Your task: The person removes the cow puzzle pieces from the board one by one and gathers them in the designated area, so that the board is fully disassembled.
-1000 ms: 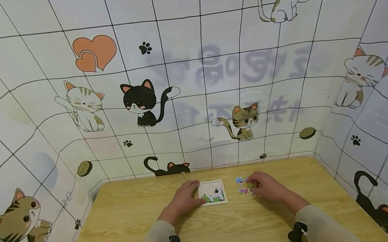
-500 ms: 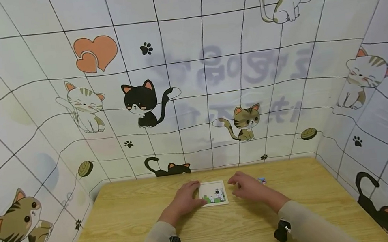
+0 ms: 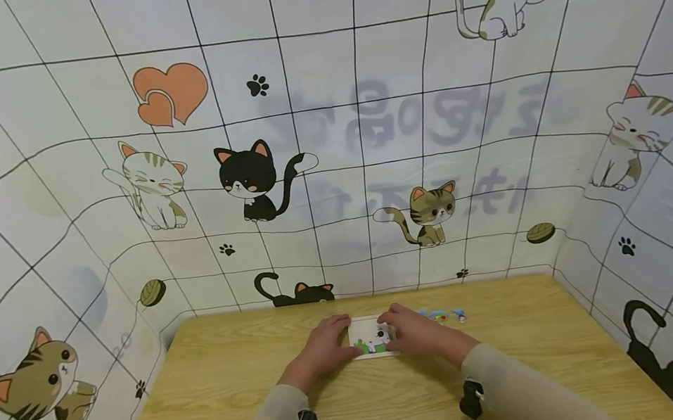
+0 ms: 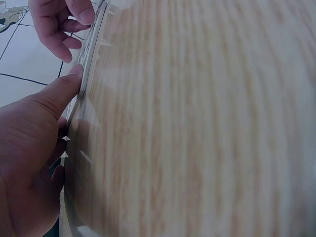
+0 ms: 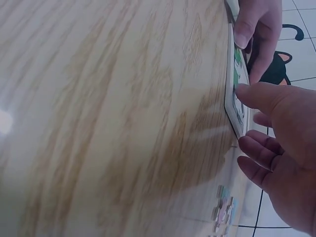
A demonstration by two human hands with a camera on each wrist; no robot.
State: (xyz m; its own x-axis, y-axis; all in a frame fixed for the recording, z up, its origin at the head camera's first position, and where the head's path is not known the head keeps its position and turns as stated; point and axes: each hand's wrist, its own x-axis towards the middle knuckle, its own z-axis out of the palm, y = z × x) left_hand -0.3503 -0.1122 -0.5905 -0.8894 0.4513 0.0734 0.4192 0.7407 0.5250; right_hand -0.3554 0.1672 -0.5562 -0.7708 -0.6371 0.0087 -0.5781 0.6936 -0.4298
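A small picture puzzle board with a white rim lies on the table, partly filled along its lower part with green and a black-and-white figure. My left hand holds its left side, thumb at the lower edge and fingers at the far edge. My right hand is over its right side. In the right wrist view, that thumb touches the board's face, and the other fingers of my right hand bend loosely near the rim. No piece shows between them, though the hand hides part of the board.
Several loose colourful puzzle pieces lie beyond the right hand; the right wrist view shows loose pieces near its bottom. The wooden table ends at a cloth wall printed with cats, which continues on both sides.
My right hand has moved left, from the loose pieces to the board's right side. My left hand has stayed on the board. The view has shifted slightly.
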